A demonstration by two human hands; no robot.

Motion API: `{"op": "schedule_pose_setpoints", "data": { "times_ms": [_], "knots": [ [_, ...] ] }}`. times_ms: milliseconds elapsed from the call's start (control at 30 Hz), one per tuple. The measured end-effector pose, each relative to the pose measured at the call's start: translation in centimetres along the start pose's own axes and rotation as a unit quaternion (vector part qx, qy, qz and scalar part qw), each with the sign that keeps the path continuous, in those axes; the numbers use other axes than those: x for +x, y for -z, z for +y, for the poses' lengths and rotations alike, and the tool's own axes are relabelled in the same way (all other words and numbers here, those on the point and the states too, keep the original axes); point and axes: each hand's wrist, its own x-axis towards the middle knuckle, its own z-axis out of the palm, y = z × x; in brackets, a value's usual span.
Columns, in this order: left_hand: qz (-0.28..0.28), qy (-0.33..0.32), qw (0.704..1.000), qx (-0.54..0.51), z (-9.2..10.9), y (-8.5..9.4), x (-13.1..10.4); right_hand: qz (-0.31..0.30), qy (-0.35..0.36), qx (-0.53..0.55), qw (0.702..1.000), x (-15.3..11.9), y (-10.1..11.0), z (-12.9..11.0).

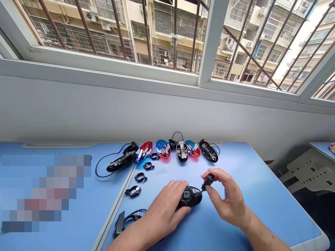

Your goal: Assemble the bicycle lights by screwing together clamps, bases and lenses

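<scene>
A black oval housing [193, 197] lies on the blue table, its underside up. My left hand [169, 205] is closed round its left end and holds it down. Between the thumb and fingers of my right hand [227, 198] is a short black-handled screwdriver [208, 181], tilted, its tip at the right part of the housing. Whether the tip sits in a screw is too small to tell. Left of my left hand are black ring clamps [133, 191], and a black part with a cable [119, 225] lies partly behind my left forearm.
Along the back of the table [267, 181] lie red and blue shells [163, 148] with batteries, and opened black housings [208, 151] with cables. A seam [115, 205] runs between two tabletops. A pixelated patch covers the left. Behind are a wall and barred windows.
</scene>
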Motion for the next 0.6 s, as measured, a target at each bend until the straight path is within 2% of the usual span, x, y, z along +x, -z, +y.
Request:
{"op": "schedule_pose_setpoints", "data": {
  "times_ms": [133, 333, 600],
  "knots": [
    [0.001, -0.003, 1.0, -0.002, 0.05, 0.0, 0.08, -0.01, -0.007, -0.008, 1.0, 0.03, -0.07, 0.07],
    [-0.006, 0.008, 1.0, 0.007, 0.16, 0.09, 0.16, 0.006, -0.023, -0.024, 0.999, 0.07, -0.2, 0.36],
    [0.004, -0.001, 1.0, 0.01, 0.13, -0.04, 0.04, -0.044, -0.001, 0.007, 0.999, 0.24, 0.03, -0.07]
  ]
}}
